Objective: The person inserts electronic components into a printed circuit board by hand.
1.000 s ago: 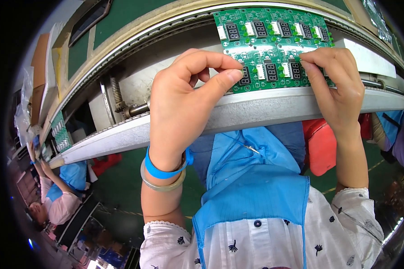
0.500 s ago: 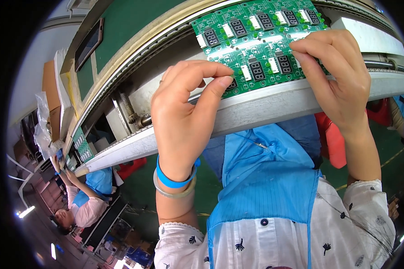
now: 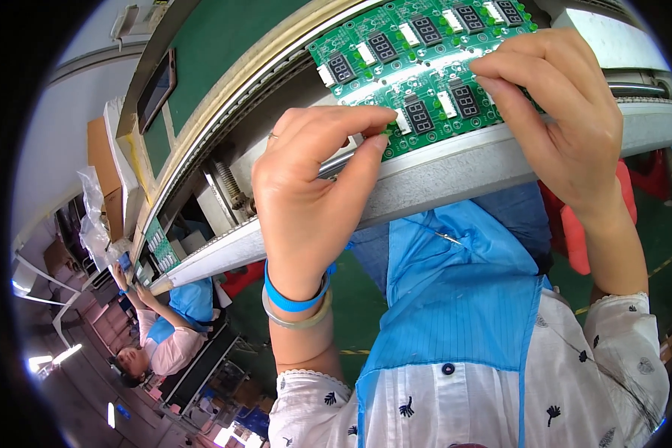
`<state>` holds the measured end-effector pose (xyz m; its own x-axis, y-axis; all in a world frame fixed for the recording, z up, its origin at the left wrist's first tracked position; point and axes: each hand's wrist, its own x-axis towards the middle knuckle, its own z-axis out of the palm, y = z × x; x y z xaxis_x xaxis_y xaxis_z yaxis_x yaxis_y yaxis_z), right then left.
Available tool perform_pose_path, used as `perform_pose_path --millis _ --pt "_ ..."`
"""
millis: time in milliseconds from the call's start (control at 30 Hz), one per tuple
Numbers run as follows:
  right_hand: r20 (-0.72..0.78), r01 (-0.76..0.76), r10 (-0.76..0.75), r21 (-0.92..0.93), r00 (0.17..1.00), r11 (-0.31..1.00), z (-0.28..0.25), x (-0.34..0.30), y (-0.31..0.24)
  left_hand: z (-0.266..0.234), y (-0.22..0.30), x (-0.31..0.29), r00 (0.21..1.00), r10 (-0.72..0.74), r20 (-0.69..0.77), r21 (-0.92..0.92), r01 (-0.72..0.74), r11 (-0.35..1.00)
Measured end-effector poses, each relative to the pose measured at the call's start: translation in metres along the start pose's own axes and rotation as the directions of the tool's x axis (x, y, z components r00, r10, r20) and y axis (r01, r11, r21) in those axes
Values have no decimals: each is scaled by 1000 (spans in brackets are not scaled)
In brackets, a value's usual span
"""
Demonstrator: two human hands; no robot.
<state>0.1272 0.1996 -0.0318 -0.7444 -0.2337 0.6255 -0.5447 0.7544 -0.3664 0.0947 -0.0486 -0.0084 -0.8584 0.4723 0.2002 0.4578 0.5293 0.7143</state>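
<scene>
A green circuit board panel (image 3: 444, 66) lies across the conveyor, carrying black digit displays (image 3: 418, 114), white connectors (image 3: 446, 104) and small green LEDs. Over its lower left part, my left hand (image 3: 310, 168) bends its thumb and index finger together, tips beside a white connector. A small gap shows between those tips, but I cannot make out a part in it. At the board's right side, my right hand (image 3: 556, 112) pinches thumb and index finger just above the lower row's right display. Whatever that pinch holds, if anything, is too small to name. Both hands cover parts of the board.
A metal rail (image 3: 455, 160) runs along the conveyor's near side, with a chain rail (image 3: 257, 71) on the far side. Beyond sits a green surface with a dark phone-like device (image 3: 157, 89). Another person (image 3: 160, 336) works at the line's left, near another green board (image 3: 159, 246).
The whole view has shifted slightly. My left fingertips have moved a little right over the board, toward a white connector, and parted slightly. The right hand keeps nearly the same place and pinch.
</scene>
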Motion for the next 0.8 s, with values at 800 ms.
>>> perform_pose_path --millis 800 --pt "-23 -3 4 16 1000 1000 1 -1 1 8 9 4 987 152 50 348 -160 924"
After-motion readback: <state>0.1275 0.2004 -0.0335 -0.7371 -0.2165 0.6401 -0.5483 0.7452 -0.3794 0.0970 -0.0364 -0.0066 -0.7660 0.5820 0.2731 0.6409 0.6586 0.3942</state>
